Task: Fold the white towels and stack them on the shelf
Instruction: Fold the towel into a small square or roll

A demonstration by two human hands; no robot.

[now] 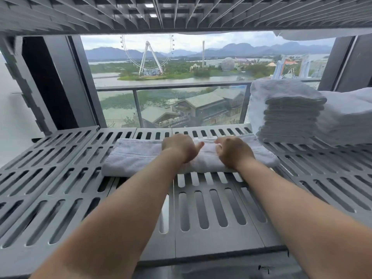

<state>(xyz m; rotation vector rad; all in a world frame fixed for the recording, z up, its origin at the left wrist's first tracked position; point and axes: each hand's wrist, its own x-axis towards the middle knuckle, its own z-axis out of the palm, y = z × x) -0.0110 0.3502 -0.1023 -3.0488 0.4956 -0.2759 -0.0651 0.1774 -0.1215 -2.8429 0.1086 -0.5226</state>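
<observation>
A white towel (136, 156), folded into a long strip, lies across the grey slatted shelf (60, 178). My left hand (179, 147) and my right hand (234, 151) sit side by side on its middle, fingers curled over the far fold and gripping the cloth, thumbs pointing toward each other. A tall stack of folded white towels (289, 115) stands on the same shelf at the right, just beyond the strip's right end.
More white cloth (346, 117) is heaped to the right of the stack. A second slatted shelf (181, 15) runs close overhead. Behind the shelf is a window with a balcony rail (171, 87). Bare shelf lies to the left and in front.
</observation>
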